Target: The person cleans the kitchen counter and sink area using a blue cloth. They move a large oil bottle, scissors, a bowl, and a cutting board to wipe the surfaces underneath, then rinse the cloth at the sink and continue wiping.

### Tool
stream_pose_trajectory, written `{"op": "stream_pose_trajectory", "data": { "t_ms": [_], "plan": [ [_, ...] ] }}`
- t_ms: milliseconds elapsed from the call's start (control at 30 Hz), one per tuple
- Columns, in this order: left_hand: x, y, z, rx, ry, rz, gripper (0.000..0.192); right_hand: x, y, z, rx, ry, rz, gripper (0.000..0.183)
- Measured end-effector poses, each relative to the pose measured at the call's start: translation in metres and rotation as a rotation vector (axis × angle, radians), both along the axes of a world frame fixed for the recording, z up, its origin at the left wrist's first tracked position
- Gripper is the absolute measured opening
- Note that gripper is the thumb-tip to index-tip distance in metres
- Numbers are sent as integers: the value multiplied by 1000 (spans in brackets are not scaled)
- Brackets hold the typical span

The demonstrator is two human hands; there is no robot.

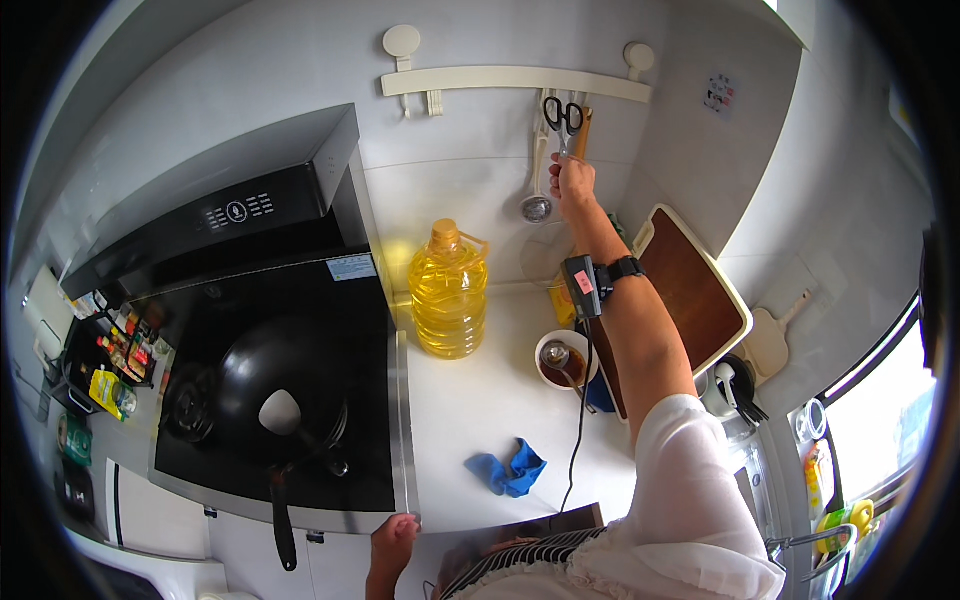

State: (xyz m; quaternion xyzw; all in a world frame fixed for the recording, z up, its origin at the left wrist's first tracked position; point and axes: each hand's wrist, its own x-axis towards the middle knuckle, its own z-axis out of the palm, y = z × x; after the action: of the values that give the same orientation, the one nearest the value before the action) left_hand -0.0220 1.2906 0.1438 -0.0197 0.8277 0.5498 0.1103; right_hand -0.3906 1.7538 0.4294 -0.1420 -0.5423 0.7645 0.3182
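My right hand (574, 180) reaches up to the wall and is closed around the blades of black-handled scissors (563, 120). The finger loops point upward, just under the cream hook rail (517, 81). Whether the scissors hang from a hook is unclear. Beside them hang a ladle-like utensil (536, 206) and a tool with a wooden handle (585, 131). My left hand (395, 538) is low at the counter's front edge by the cooktop corner, fingers curled, with nothing visible in it.
A wok (262, 375) with a spatula (280, 412) sits on the black cooktop (360, 472). A large oil bottle (448, 300), a bowl of dark liquid (574, 367) with a spoon, and a blue cloth (514, 469) stand on the counter. A cutting board (667, 285) leans behind my right arm.
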Motion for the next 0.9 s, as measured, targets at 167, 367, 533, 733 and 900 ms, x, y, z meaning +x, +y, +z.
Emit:
{"op": "stream_pose_trajectory", "data": {
  "t_ms": [167,367,533,733,900],
  "plan": [
    [-6,9,-8,-101,84,-70,19,-5,22,2,26,-17,-22,17],
    [-7,18,-16,-64,46,-83,20,-7,45,-9,18,-76,107,15],
    [-4,21,-15,-126,55,-106,21,-20,59,-41,144,-70,45,20],
    [-4,25,-11,-123,64,-98,20,-55,85,-85,424,-330,-139,23],
    [-7,30,-5,-241,81,-144,17,-34,70,-90,1652,-746,-387,23]
  ]
}}
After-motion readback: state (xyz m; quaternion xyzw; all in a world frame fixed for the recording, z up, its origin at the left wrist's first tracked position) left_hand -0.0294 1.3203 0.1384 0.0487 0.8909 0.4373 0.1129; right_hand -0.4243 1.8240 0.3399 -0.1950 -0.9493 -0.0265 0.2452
